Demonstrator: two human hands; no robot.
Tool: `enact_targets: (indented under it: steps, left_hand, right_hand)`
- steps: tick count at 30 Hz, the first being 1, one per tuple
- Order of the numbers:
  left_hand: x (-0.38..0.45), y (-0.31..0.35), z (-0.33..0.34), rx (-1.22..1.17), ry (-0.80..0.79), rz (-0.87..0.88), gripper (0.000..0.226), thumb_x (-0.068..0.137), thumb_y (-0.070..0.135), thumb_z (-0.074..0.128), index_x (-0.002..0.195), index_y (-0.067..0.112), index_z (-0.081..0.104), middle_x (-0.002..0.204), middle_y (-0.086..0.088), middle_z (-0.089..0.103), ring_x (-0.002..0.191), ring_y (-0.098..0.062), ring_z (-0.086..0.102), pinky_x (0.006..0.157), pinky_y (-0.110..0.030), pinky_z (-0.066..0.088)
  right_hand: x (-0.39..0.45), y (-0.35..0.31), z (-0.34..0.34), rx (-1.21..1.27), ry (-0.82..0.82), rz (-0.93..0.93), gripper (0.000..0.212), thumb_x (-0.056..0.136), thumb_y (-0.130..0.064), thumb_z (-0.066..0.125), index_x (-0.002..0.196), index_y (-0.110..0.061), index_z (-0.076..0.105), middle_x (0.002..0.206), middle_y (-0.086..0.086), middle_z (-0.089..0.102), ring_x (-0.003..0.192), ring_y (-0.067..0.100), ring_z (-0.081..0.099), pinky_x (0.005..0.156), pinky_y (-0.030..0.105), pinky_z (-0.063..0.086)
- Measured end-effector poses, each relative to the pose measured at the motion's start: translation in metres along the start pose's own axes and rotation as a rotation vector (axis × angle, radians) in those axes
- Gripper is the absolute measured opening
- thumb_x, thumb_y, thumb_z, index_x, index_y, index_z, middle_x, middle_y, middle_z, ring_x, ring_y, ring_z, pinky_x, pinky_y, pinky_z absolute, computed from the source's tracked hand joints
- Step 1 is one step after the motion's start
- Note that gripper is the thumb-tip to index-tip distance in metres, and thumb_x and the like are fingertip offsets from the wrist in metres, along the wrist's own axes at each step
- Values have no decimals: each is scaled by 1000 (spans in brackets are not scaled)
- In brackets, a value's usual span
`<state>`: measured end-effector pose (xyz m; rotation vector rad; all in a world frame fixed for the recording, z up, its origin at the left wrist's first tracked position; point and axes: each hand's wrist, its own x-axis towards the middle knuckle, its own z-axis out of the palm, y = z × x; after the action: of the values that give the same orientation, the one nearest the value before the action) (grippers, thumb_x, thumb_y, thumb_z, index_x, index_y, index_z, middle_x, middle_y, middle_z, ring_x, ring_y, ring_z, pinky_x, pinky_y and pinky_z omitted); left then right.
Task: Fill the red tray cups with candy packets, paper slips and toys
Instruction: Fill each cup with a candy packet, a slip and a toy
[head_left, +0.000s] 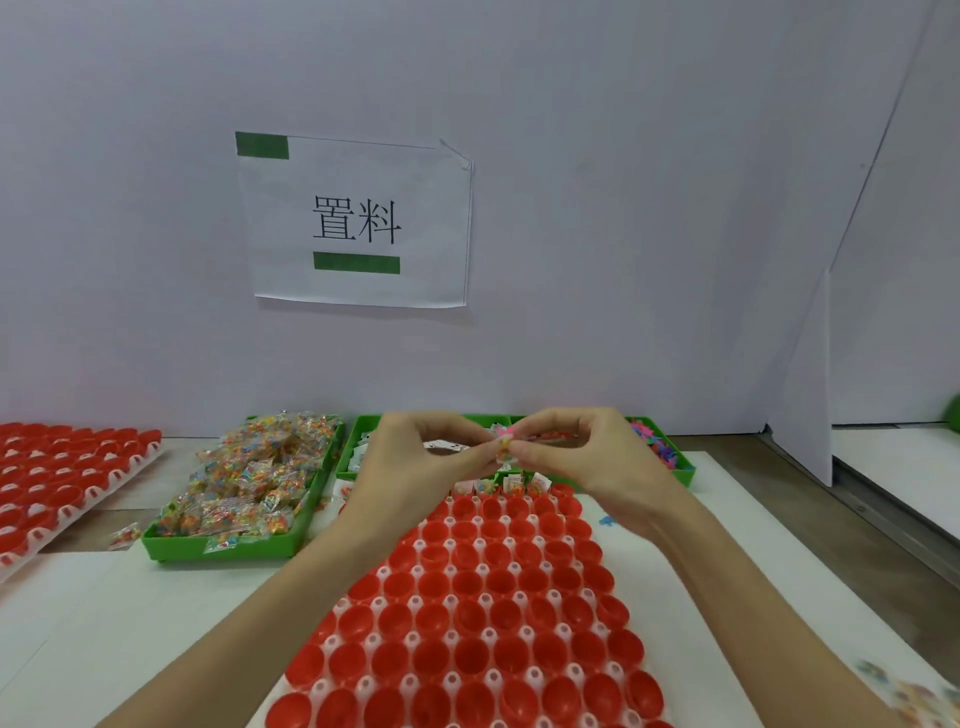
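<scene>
Red tray cups (483, 613) on table, only far row filled | left hand (415, 467) and right hand (582, 457) pinch one candy packet bundle (503, 441) together above far row, likely gathering pieces before dropping.

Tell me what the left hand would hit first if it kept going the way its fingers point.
Probably the right hand. The left hand points rightward, both pinching the same small bundle between them. Depth is hard to judge here.
</scene>
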<state>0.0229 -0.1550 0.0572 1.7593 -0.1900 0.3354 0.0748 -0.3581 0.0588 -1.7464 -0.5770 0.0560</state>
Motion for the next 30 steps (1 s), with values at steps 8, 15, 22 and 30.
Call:
enact_targets:
  steps: [8, 15, 22, 30]
  left_hand:
    - [48, -35, 44, 290, -34, 76, 11, 78, 23, 90, 82, 20, 80, 70, 9, 77, 66, 1, 72, 61, -10, 54]
    - [72, -53, 77, 378, -68, 39, 10, 76, 16, 89, 78, 14, 80, 71, 4, 77, 68, -4, 73, 60, -7, 48]
    - [88, -62, 99, 432, -131, 48, 13, 76, 14, 90, 76, 16, 78, 70, 2, 75, 56, 3, 65, 56, -6, 47]
    - [91, -69, 102, 585, -170, 106, 10, 77, 7, 85, 73, 12, 78, 70, 2, 73, 61, -2, 62, 59, -3, 43]
  right_hand:
    - [22, 44, -40, -25, -5, 182, 16, 79, -22, 87, 94, -19, 82, 95, 7, 78, 92, 23, 76, 81, 32, 62]
    - [27, 77, -57, -150, 90, 179, 10, 80, -19, 86, 90, -18, 82, 87, 1, 79, 84, 11, 73, 73, 20, 57]
    - [29, 98, -71, -180, 165, 170, 10, 81, -14, 85, 91, -14, 81, 85, 3, 78, 85, 17, 74, 79, 27, 60]
    - [32, 112, -60, -195, 219, 239, 10, 82, -15, 85, 91, -12, 81, 81, 5, 78, 70, 8, 72, 57, 15, 51]
